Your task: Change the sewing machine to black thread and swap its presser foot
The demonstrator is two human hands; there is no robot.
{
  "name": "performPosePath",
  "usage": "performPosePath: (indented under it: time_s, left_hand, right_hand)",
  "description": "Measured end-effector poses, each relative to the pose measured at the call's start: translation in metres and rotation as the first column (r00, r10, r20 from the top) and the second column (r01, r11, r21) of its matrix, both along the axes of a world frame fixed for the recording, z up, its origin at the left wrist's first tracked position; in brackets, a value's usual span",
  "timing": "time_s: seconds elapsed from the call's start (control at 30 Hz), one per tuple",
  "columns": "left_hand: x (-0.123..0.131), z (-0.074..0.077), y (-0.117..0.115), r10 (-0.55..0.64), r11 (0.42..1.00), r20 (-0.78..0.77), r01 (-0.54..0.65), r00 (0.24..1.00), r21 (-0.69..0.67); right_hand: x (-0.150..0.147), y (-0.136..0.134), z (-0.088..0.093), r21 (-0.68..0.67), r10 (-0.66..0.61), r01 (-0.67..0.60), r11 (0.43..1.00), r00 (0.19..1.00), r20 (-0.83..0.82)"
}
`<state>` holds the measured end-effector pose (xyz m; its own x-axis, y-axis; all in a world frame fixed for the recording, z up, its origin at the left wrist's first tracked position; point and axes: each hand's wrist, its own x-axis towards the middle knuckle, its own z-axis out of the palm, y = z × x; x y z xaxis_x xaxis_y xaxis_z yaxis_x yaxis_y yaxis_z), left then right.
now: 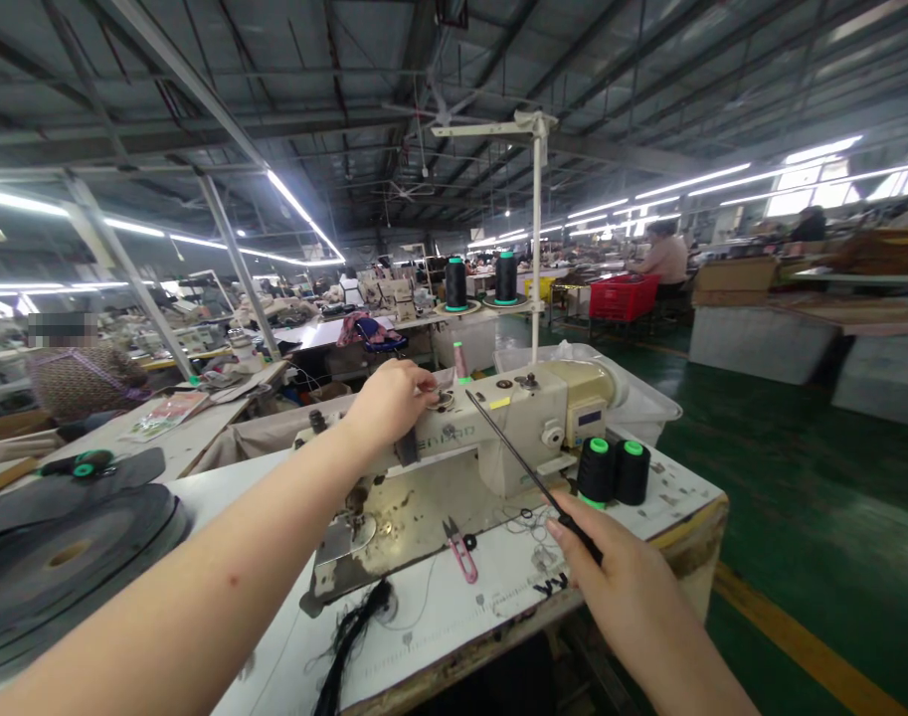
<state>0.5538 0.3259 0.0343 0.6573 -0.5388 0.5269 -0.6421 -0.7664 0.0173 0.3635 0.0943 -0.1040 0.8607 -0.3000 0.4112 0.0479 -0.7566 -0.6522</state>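
My right hand (607,552) grips a long, thin black screwdriver (524,465) by its handle, the tip pointing up and left at the sewing machine's top. On the arm of the cream sewing machine (513,423), my left hand (394,398) has its fingers closed at a small round metal part (444,400); whether it holds anything is hidden. Pink-handled thread snips (460,552) lie on the machine bed's front edge. A bundle of black threads (353,636) is at the table's front.
Two black thread cones (633,472) stand right of the machine, with more black cones (455,285) on the thread stand (536,239). Large dark rolls of strip (73,567) lie at left. A white plastic tub (658,403) sits behind. Co-workers sit farther off.
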Motion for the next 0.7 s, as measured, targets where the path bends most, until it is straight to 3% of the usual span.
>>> performPosePath:
  time_s: [0.13,0.27,0.47,0.7]
  left_hand:
    - [0.024,0.002,-0.011,0.032,0.998,-0.09,-0.027,0.995,0.054]
    - [0.03,0.001,-0.014,0.0,1.0,-0.126,0.003,0.992,0.02]
    - [0.037,-0.003,-0.012,-0.066,0.996,-0.188,0.055,0.98,-0.066]
    - [0.048,-0.003,-0.005,-0.136,0.988,-0.277,0.109,0.951,-0.111]
  right_hand:
    - [-0.005,-0.003,-0.003,-0.093,-0.043,0.035,0.995,0.996,-0.082]
    - [-0.008,-0.003,-0.004,-0.121,-0.057,0.052,0.991,0.998,-0.041]
    - [0.0,0.005,-0.003,-0.133,0.032,-0.021,0.991,0.996,0.08]
    - [0.009,0.016,-0.004,-0.153,0.113,-0.097,0.983,0.989,0.098]
